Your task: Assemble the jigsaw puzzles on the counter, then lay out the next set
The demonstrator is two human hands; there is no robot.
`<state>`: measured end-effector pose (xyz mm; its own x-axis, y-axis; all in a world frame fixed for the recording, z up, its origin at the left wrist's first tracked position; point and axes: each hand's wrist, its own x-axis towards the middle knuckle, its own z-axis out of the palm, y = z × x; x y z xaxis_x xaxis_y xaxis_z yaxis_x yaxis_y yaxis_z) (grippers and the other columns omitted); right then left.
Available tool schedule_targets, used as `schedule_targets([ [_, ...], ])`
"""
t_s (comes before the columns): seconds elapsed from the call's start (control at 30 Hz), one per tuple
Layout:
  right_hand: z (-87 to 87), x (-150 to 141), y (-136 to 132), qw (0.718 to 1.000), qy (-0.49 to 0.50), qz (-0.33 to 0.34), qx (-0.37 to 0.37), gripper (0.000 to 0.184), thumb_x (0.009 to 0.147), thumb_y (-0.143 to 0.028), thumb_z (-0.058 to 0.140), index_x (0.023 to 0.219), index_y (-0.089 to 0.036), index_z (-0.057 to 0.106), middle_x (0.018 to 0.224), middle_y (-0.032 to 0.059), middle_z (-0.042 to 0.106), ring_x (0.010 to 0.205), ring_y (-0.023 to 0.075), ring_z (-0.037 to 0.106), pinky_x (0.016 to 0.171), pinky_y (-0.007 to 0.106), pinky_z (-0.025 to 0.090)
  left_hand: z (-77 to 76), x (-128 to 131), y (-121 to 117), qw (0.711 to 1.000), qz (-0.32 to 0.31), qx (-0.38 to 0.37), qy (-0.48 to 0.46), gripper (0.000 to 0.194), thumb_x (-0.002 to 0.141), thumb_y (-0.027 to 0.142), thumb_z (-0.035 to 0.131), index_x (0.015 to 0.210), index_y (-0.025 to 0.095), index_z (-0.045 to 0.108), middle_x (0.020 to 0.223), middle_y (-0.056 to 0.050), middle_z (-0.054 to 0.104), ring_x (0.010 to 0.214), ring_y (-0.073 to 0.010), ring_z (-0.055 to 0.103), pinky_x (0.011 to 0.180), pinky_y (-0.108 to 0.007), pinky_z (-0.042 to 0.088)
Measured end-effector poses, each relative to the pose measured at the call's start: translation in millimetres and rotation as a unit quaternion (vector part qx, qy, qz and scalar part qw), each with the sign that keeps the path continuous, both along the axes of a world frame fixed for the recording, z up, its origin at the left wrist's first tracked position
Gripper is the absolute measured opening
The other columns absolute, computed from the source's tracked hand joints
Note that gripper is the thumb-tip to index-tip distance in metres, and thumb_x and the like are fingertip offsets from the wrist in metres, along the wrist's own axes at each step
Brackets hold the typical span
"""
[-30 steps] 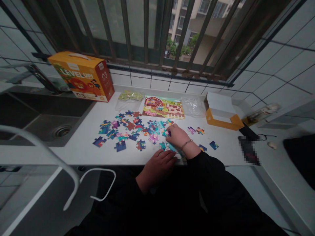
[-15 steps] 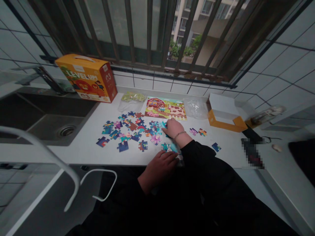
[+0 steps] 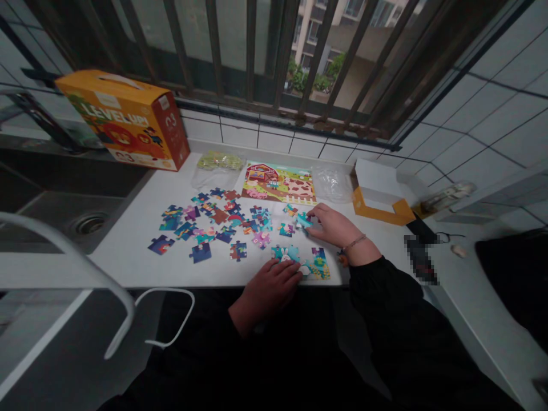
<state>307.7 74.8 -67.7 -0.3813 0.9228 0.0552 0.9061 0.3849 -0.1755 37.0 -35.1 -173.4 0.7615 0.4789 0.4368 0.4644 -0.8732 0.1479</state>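
Note:
My left hand [image 3: 270,290] lies flat on the lower edge of a joined puzzle section [image 3: 319,264] with a white rabbit, fingers stretched out over part of it. Just above, my right hand [image 3: 334,226] pinches a teal puzzle piece [image 3: 303,220] between thumb and fingers, close to the counter. Left of that piece lie two loose pieces, one of them a blue and purple piece [image 3: 286,229]. A wide scatter of puzzle pieces [image 3: 220,216] spreads to the left. Another small piece [image 3: 343,258] shows partly under my right wrist.
An orange box [image 3: 128,123] stands at the back left beside the sink [image 3: 124,191]. Along the wall are a bag with green contents [image 3: 219,162], a farm picture [image 3: 278,184], a clear plastic bag [image 3: 331,184] and an open box lid [image 3: 381,206]. A white curved rod [image 3: 81,254] crosses the left foreground.
My right hand has moved to the right, drawing the teal piece with it and uncovering loose pieces and the section's right part. My left hand stays on the section. The view has shifted slightly.

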Motion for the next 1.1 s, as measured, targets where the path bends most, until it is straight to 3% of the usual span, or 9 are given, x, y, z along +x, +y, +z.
schedule_targets([
  [0.13,2.0,27.1,-23.8,1.000,-0.008,-0.001,-0.018,0.037,0.092,-0.028,0.080,0.127,-0.018,0.073,0.125,0.0121,0.068,0.110,0.0265,0.070,0.101,0.038,0.057,-1.8,2.3,0.8,1.000,0.006,0.007,-0.007,0.034,0.109,0.029,0.063,0.142,0.022,0.065,0.153,-0.007,0.069,0.141,-0.0277,0.063,0.117,-0.050,0.047],
  [0.3,-9.0,38.2,-45.7,0.999,-0.015,0.020,-0.041,0.036,0.093,-0.029,0.082,0.126,-0.019,0.073,0.129,0.0139,0.069,0.120,0.0301,0.068,0.110,0.045,0.055,-0.7,3.1,1.4,1.000,0.003,0.008,-0.003,0.034,0.108,0.027,0.063,0.141,0.022,0.066,0.152,-0.007,0.070,0.139,-0.0282,0.064,0.115,-0.049,0.048],
  [0.5,-27.4,43.8,-53.6,0.998,0.016,0.001,-0.066,0.037,0.091,-0.022,0.085,0.126,-0.018,0.072,0.130,0.0140,0.068,0.120,0.0281,0.069,0.107,0.044,0.057,1.2,2.6,1.8,1.000,0.000,0.009,0.004,0.036,0.106,0.026,0.065,0.142,0.022,0.066,0.151,-0.009,0.070,0.139,-0.0289,0.064,0.115,-0.049,0.049],
  [0.63,-29.0,44.1,-53.0,0.997,0.033,-0.002,-0.063,0.039,0.090,-0.022,0.086,0.126,-0.019,0.071,0.130,0.0132,0.068,0.117,0.0274,0.069,0.103,0.043,0.058,-0.7,2.7,1.8,1.000,0.001,0.009,0.005,0.036,0.107,0.026,0.064,0.142,0.023,0.066,0.151,-0.009,0.070,0.139,-0.0284,0.064,0.115,-0.049,0.049],
  [0.9,-19.6,11.3,-51.5,0.996,0.054,0.047,-0.057,0.037,0.095,-0.028,0.081,0.130,-0.020,0.070,0.130,0.0126,0.068,0.121,0.0276,0.068,0.107,0.043,0.056,-3.5,3.5,1.3,1.000,0.002,0.014,0.005,0.037,0.106,0.027,0.064,0.143,0.022,0.066,0.152,-0.010,0.069,0.140,-0.0277,0.063,0.115,-0.049,0.049],
  [1.1,-13.3,-22.1,-36.0,0.998,0.034,0.035,-0.044,0.039,0.095,-0.029,0.080,0.132,-0.021,0.071,0.133,0.0124,0.067,0.123,0.0279,0.068,0.110,0.042,0.054,-1.2,1.8,0.0,1.000,0.005,0.010,0.009,0.035,0.109,0.029,0.061,0.143,0.023,0.066,0.153,-0.009,0.069,0.141,-0.0268,0.063,0.117,-0.048,0.048],
])
